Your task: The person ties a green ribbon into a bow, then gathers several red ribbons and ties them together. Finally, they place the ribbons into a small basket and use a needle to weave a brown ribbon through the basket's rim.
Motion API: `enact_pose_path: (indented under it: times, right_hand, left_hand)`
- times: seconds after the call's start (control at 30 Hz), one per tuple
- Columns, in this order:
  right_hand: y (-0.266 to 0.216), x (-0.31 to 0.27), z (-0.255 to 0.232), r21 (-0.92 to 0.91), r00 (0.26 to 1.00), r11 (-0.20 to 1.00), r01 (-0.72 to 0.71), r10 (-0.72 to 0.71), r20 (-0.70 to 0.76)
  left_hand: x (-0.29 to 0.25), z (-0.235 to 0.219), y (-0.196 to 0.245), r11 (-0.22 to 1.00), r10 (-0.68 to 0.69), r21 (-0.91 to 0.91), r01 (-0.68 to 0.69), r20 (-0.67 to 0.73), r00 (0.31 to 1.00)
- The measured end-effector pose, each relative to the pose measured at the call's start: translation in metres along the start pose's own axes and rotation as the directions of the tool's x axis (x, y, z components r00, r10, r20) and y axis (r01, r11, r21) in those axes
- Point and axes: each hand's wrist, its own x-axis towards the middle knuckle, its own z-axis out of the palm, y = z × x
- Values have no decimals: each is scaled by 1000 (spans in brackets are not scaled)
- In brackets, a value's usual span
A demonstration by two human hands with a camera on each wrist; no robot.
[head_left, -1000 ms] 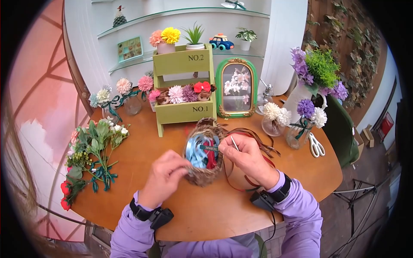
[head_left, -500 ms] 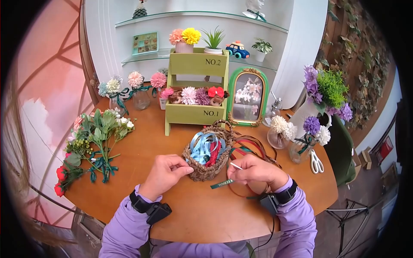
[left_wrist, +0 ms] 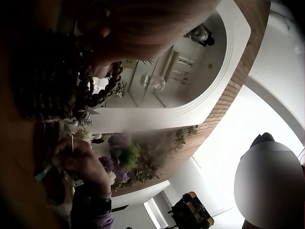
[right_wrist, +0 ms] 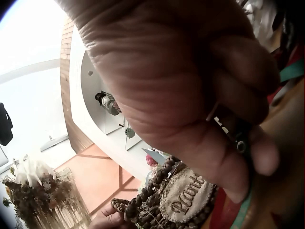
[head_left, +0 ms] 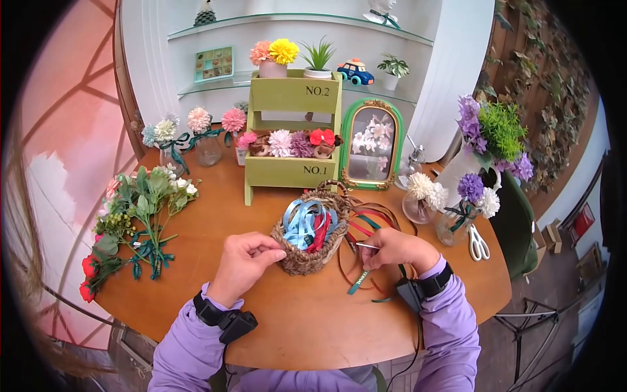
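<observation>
My right hand [head_left: 403,252] grips a thin, pale tool [head_left: 367,245] with a green ribbon [head_left: 358,282] hanging below the fingers, light lettering along it. In the right wrist view a small rivet-like part [right_wrist: 240,145] shows between the fingers; I cannot tell what kind of tool it is. A woven basket [head_left: 307,262] stands in front of me, with light blue ribbons [head_left: 304,222] and red ribbon [head_left: 320,232] inside. At its left rim is my left hand [head_left: 243,264], thumb and fingertips close together and nothing visible between them.
Loose brown, red and green ribbons [head_left: 385,215] trail right of the basket. Artificial flowers [head_left: 144,209] lie at left. Behind stand a green two-tier planter [head_left: 281,171], a green picture frame [head_left: 346,153] and glass vases [head_left: 450,228]. White scissors [head_left: 478,243] lie at the right.
My right hand has drawn away from the basket to the right, carrying the green ribbon and the thin tool. My left hand stays near the basket's left rim.
</observation>
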Motion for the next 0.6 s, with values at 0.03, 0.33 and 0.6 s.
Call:
enact_pose_path:
  times: [0.03,0.33,0.6]
  right_hand:
    - [1,1,0,-5,1000,1000,5,-6,-16]
    - [-5,1,-7,-68,993,993,-99,94,-74]
    - [-3,-7,-17,-105,977,993,-62,38,-212]
  left_hand:
    - [0,0,0,1000,-1,-1,1,2,1000]
    - [0,6,-3,999,-41,-8,42,111,993]
    - [3,3,-1,968,160,191,-160,15,987]
